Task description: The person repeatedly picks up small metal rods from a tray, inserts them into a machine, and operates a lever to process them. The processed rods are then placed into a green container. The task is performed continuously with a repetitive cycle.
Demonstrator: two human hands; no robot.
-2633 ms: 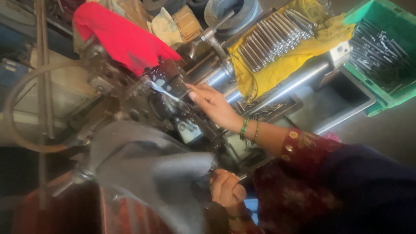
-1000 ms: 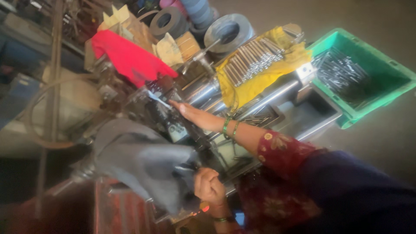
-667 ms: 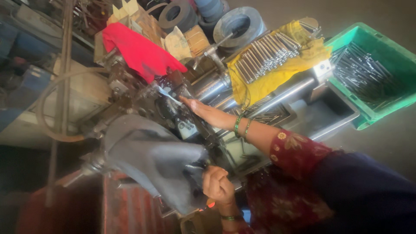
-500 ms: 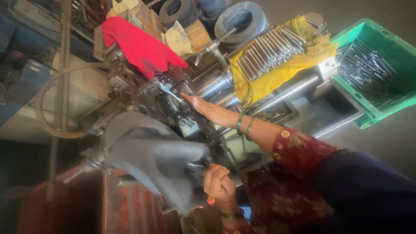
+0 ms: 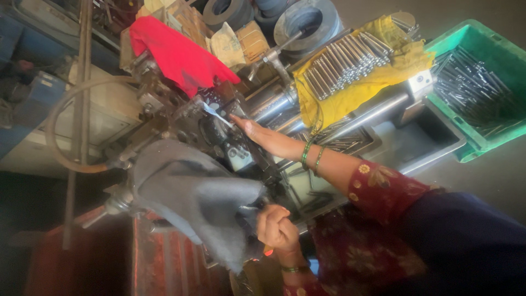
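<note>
A thin bright metal rod sat at the front of the dark machine, just below a red cloth draped over the machine's top. The right hand stretched toward it with fingers extended and loose, their tips at or just beside the rod's near end; whether they pinched it could not be told. The left hand sat lower, clenched in a fist around what looked like a lever or handle, half hidden under a grey cloth hanging over that part of the machine. Behind the arm, a yellow cloth carried a row of similar steel rods, and a green crate to the side held more of them. 2 green bangles ringed the right wrist, and a loose patterned sleeve began just behind them. The risk, as it appeared, lay in that closeness: fingertips so near the working end could be nipped if the left fist moved the lever early, and bangle, sleeve or hanging cloth could snag on any turning part. The rod could also slip from a loose touch and drop into the machine
</note>
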